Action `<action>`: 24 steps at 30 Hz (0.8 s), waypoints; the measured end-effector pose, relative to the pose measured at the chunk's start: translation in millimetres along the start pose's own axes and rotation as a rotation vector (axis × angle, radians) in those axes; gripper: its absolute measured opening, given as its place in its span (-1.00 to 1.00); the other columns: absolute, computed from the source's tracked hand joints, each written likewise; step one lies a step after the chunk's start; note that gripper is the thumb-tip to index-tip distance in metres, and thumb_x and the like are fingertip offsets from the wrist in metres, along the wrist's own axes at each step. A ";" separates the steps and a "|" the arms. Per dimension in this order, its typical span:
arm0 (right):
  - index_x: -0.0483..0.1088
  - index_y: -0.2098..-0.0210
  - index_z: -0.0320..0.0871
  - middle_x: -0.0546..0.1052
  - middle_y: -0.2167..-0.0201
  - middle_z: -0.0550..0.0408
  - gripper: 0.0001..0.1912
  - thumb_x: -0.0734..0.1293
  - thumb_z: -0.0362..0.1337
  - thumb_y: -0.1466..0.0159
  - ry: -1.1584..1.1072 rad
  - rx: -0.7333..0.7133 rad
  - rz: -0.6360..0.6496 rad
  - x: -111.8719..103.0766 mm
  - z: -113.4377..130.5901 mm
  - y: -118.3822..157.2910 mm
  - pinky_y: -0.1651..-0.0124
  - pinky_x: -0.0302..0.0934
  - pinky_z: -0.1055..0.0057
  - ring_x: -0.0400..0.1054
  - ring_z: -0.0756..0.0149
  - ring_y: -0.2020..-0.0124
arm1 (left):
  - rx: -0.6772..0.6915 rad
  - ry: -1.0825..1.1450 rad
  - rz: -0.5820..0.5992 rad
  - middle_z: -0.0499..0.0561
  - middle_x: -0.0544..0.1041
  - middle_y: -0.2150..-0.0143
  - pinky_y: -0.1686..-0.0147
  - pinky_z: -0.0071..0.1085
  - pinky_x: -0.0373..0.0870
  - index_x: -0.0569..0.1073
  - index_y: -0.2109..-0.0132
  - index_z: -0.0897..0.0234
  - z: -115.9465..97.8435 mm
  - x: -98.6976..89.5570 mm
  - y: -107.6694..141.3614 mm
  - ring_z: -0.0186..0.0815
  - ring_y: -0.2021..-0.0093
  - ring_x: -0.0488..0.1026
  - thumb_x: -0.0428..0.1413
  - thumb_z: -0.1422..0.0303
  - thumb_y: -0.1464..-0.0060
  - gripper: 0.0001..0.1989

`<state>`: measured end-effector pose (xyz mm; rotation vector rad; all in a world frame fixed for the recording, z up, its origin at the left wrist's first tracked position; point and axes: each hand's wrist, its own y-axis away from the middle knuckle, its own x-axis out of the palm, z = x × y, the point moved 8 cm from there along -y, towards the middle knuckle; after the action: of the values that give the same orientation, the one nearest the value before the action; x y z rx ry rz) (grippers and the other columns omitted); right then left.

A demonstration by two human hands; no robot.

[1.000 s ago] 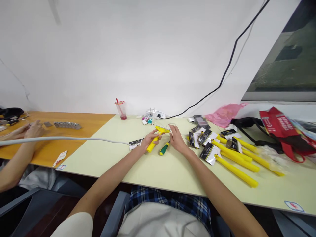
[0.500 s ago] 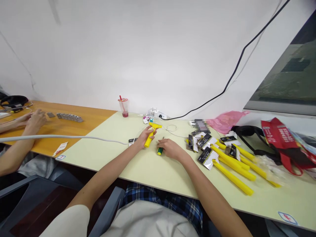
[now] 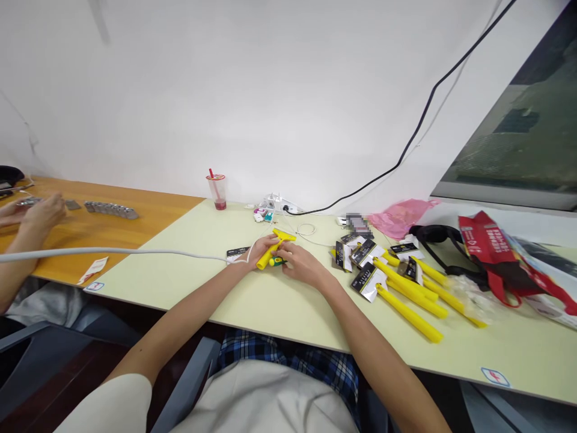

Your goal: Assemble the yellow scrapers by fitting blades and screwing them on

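My left hand (image 3: 261,248) is closed round a yellow T-shaped tool (image 3: 267,257), its crossbar pointing up and away from me. Close against it, my right hand (image 3: 300,262) grips a green and yellow screwdriver (image 3: 276,261), whose yellow end points left; its shaft is hidden. Both hands are just above the pale table (image 3: 252,307). A black card (image 3: 237,252) lies beside my left hand, with a white cable across it.
Several yellow tools with black-and-white cards (image 3: 410,314) lie at the right, near a pink bag (image 3: 399,218) and red bag (image 3: 484,252). A cup (image 3: 218,191) and power strip (image 3: 282,204) stand behind. Another person's hands (image 3: 45,213) work at the left.
My right hand has lifted the screwdriver from the table and brought it against the yellow tool in my left hand. The view has shifted slightly to the right.
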<state>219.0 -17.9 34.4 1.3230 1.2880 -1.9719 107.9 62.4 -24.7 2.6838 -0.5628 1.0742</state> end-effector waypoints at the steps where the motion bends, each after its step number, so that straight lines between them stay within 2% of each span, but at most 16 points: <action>1: 0.50 -0.16 -0.08 0.57 -0.06 -0.14 -0.57 0.35 -0.46 -0.33 -0.037 0.013 -0.063 -10.1 -1.3 -0.1 -0.16 0.40 0.09 0.47 0.00 -0.07 | -0.024 -0.033 0.015 0.19 0.64 0.11 0.52 -0.55 0.41 0.49 -0.18 0.37 1.1 0.4 -0.5 -0.37 0.41 0.54 0.29 0.61 -0.10 -0.51; 3: 0.47 -0.14 -0.07 0.57 -0.05 -0.14 -0.69 0.32 -0.35 -0.42 -0.114 0.070 -0.243 -35.4 -8.0 2.0 -0.17 0.41 0.08 0.49 0.01 -0.08 | -0.085 -0.099 0.048 0.14 0.63 0.16 0.56 -0.59 0.36 0.51 -0.17 0.38 4.1 2.0 -0.3 -0.39 0.42 0.52 0.28 0.62 -0.09 -0.52; 5: 0.42 -0.19 -0.07 0.56 -0.05 -0.15 -0.68 0.31 -0.22 -0.48 -0.198 0.171 -0.477 -62.1 -20.0 9.5 -0.20 0.41 0.08 0.50 0.02 -0.09 | -0.147 -0.124 0.073 0.16 0.63 0.14 0.62 -0.62 0.28 0.51 -0.17 0.37 7.6 4.6 1.5 -0.36 0.38 0.55 0.27 0.64 -0.08 -0.51; 8: 0.22 -0.43 -0.04 0.56 -0.08 -0.13 -0.44 0.31 -0.09 -0.51 -0.364 0.346 -0.777 -86.4 -42.4 27.7 -0.19 0.45 0.12 0.54 0.09 -0.05 | -0.261 -0.161 0.132 0.26 0.63 -0.01 0.66 -0.63 0.22 0.50 -0.21 0.35 15.9 13.3 8.0 -0.33 0.31 0.59 0.26 0.65 -0.09 -0.48; 10: 0.06 -0.54 0.00 0.56 -0.08 -0.11 -0.30 0.31 -0.02 -0.52 -0.456 0.432 -0.875 -90.2 -55.5 37.2 -0.13 0.49 0.15 0.54 0.12 -0.03 | -0.327 -0.210 0.179 0.32 0.62 -0.08 0.66 -0.62 0.21 0.49 -0.24 0.35 20.6 20.2 13.7 -0.33 0.30 0.60 0.26 0.64 -0.11 -0.45; 13: 0.04 -0.58 0.06 0.57 -0.04 -0.06 -0.23 0.32 0.07 -0.50 -0.482 0.500 -0.913 -88.4 -68.9 44.1 0.00 0.53 0.21 0.53 0.13 0.01 | -0.372 -0.282 0.208 0.34 0.61 -0.13 0.65 -0.62 0.19 0.46 -0.31 0.35 22.1 26.5 19.7 -0.32 0.29 0.60 0.26 0.63 -0.11 -0.39; 16: 0.11 -0.56 0.07 0.58 0.01 -0.04 -0.23 0.35 0.12 -0.48 -0.470 0.482 -0.905 -84.5 -73.6 43.2 0.09 0.55 0.25 0.52 0.16 0.05 | -0.402 -0.311 0.218 0.35 0.58 -0.16 0.64 -0.64 0.17 0.45 -0.32 0.36 21.6 29.3 22.6 -0.36 0.30 0.58 0.27 0.61 -0.09 -0.37; 24: 0.16 -0.55 0.11 0.58 -0.07 -0.07 -0.28 0.35 0.08 -0.49 -0.447 0.391 -0.836 -75.5 -63.2 32.9 0.14 0.60 0.26 0.54 0.17 0.06 | -0.408 -0.310 0.240 0.38 0.56 -0.21 0.62 -0.63 0.17 0.43 -0.35 0.31 22.1 31.3 24.4 -0.42 0.37 0.50 0.29 0.60 -0.10 -0.33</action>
<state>307.8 11.6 79.2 0.3955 1.3844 -2.9812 132.3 24.7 -17.9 2.4647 -1.0544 0.5107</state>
